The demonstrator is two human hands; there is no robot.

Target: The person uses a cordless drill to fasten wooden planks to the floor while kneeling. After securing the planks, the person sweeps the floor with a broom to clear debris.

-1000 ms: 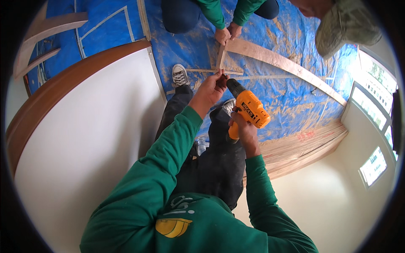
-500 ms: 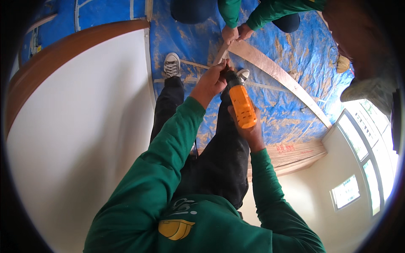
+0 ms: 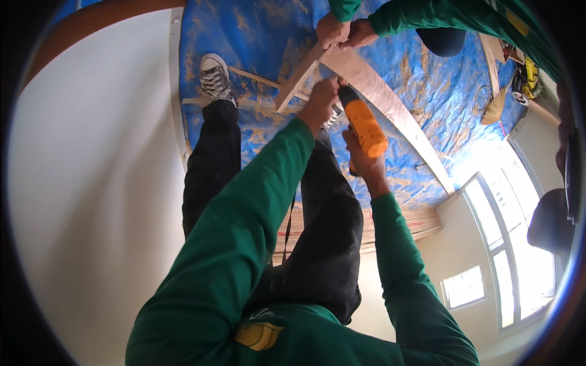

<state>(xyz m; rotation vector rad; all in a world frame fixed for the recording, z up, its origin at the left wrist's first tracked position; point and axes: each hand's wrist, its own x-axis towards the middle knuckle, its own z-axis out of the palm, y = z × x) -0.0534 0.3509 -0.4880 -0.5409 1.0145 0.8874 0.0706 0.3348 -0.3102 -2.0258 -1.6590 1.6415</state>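
My right hand [image 3: 363,155] grips an orange and black cordless drill [image 3: 365,127], angled up and away from me. My left hand [image 3: 325,94] has its fingers closed at the drill's nose; whatever they hold is too small or hidden to make out. Just beyond, a co-worker's two hands [image 3: 334,29] grip a short wooden board [image 3: 296,76] where it meets a long curved plywood strip [image 3: 390,100]. Whether my left fingers touch the wood I cannot tell.
A dusty blue tarp [image 3: 250,36] covers the floor, with a thin batten [image 3: 244,79] on it. A white panel with brown edging [image 3: 91,152] stands at left. My legs are spread below. Tools [image 3: 526,82] and stacked boards [image 3: 415,222] lie right and below; windows [image 3: 513,256] at right.
The view has shifted, so the white panel fills more of the left. The short board now tilts further left, apart from my hands. The drill has moved slightly up, and the co-worker's arm reaches across.
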